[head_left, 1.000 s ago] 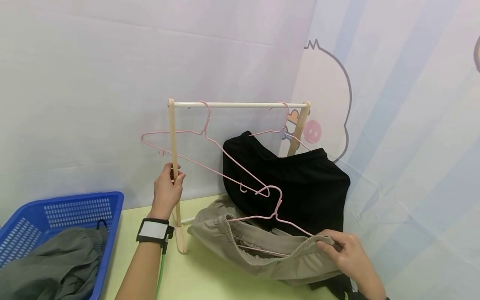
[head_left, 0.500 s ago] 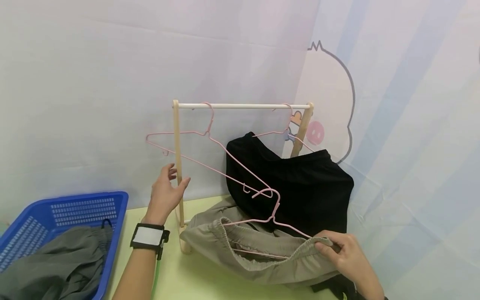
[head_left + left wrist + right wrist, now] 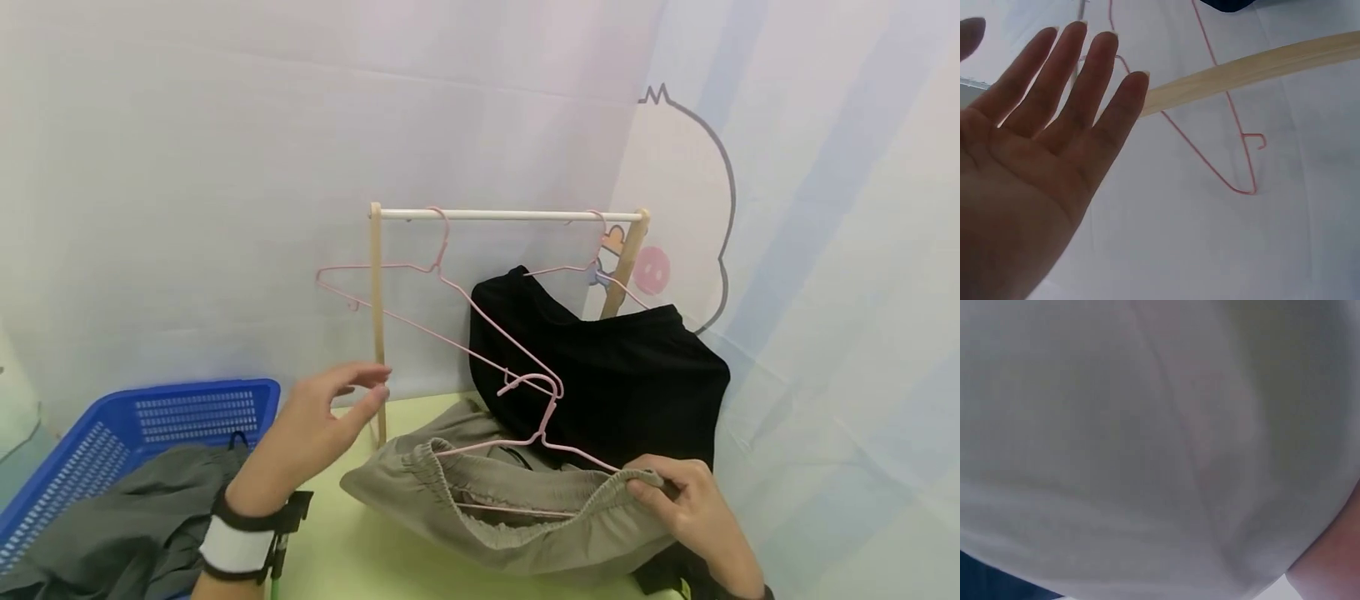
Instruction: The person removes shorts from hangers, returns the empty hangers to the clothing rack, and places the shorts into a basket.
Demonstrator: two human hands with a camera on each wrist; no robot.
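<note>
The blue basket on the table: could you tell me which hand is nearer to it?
Left. The left hand hovers open just right of the blue basket; the right hand pinches the khaki waistband far across.

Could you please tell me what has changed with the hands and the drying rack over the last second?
The left hand has let go of the wooden rack post it gripped a second ago and has drawn back towards the person, fingers now straight and holding nothing. The right hand still pinches the waistband of the khaki shorts, with the pink hanger inside them. The black garment and blue basket stayed put.
</note>
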